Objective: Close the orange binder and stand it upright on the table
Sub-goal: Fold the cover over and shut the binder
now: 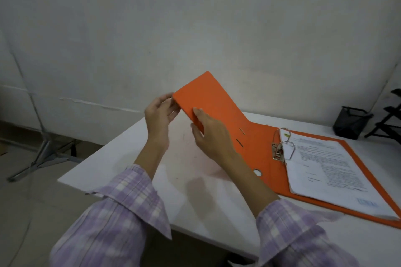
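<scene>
The orange binder [258, 143] lies open on the white table [152, 180], its back cover flat at the right with a stack of printed sheets [329, 169] on the metal rings [282, 147]. Its front cover [208, 97] is lifted off the table and slants up toward the left. My left hand [160, 114] pinches the raised cover's far left edge. My right hand [208, 132] grips the cover's near edge, thumb on its inner face.
A black mesh pen holder [351, 122] stands at the table's back right, with a black rack [388, 114] beside it. A metal tripod stand [43, 153] stands on the floor to the left. A white wall runs behind the table.
</scene>
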